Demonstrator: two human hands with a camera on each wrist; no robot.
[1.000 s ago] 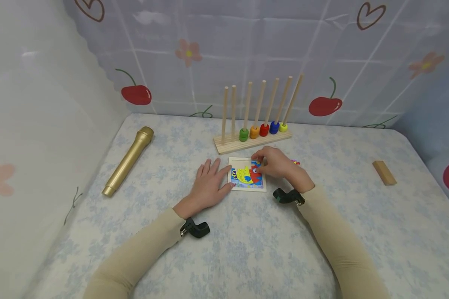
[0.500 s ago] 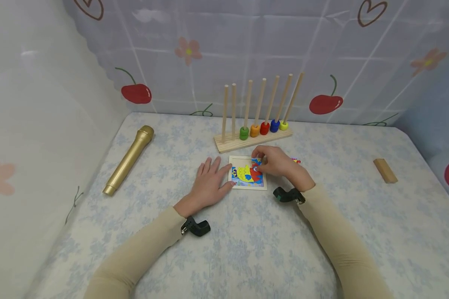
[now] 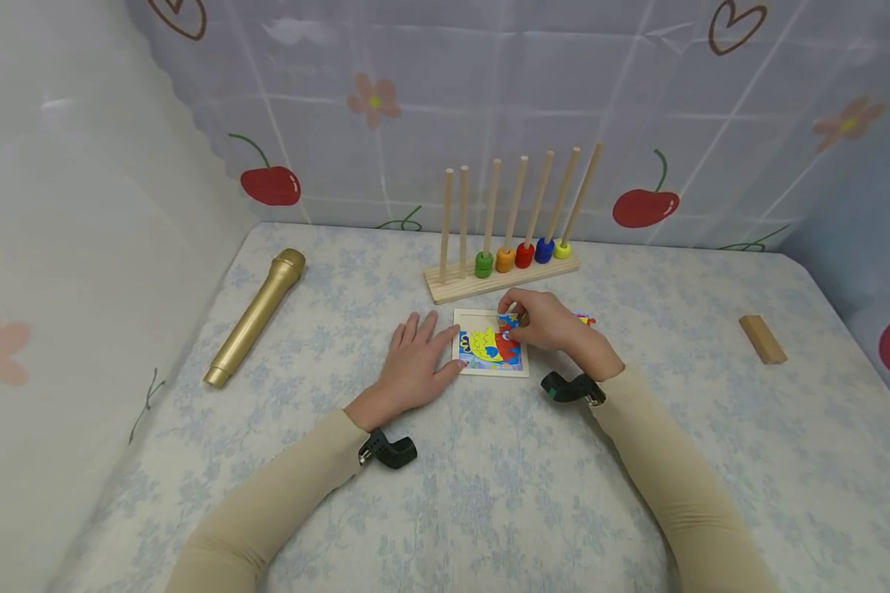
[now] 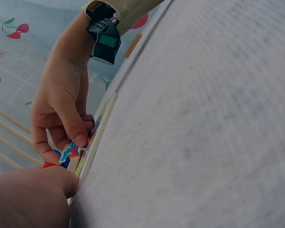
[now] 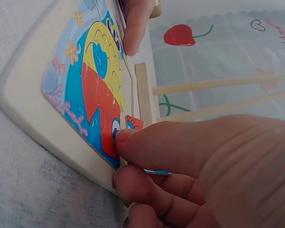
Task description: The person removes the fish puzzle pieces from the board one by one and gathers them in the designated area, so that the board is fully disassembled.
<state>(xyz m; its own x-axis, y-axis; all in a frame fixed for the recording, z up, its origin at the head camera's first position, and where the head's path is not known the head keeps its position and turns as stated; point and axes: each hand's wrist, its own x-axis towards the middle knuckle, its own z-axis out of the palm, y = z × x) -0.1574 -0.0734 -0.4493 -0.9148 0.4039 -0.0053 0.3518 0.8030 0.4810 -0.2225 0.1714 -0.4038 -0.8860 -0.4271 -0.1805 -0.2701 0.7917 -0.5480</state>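
Observation:
A small jigsaw puzzle in a pale wooden tray [image 3: 489, 374] lies flat on the table, showing a yellow and red fish on blue. Part of its upper area shows bare wood. My left hand [image 3: 413, 371] lies with fingers spread, its thumb and forefinger touching the tray's left edge. At the upper right corner my right hand [image 3: 545, 321] pinches a blue and red puzzle piece [image 4: 67, 153] between thumb and fingers. That piece is tilted up from the tray in the left wrist view, and fingers partly hide it. Another colourful piece [image 3: 586, 319] shows behind the right wrist.
A wooden peg rack [image 3: 460, 290] with coloured beads stands behind the tray. The gold microphone [image 3: 255, 319] lies at the left, and a small wooden block [image 3: 762, 338] at the right. A printed curtain [image 3: 430, 115] hangs along the table's back edge.
Both hands stay in nearly the same place. The right fingers shift only slightly with the piece at the tray's corner, and the view has tilted a little.

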